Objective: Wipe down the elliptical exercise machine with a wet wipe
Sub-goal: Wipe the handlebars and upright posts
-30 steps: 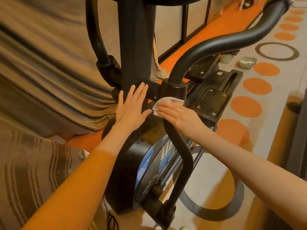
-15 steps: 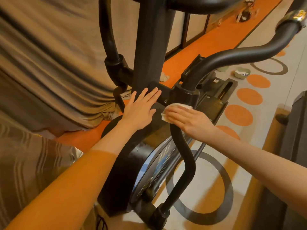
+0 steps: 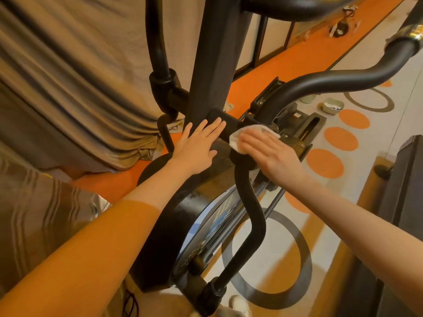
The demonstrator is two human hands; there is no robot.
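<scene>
Head view: at frame centre the right hand (image 3: 272, 154) presses a wet wipe (image 3: 240, 136) with flat fingers onto the pivot joint of the elliptical machine (image 3: 215, 65). The left hand (image 3: 196, 147), spread wide, rests on the post. The swing arm (image 3: 249, 202) could shift and pinch fingers, or the wipe could snag.
</scene>
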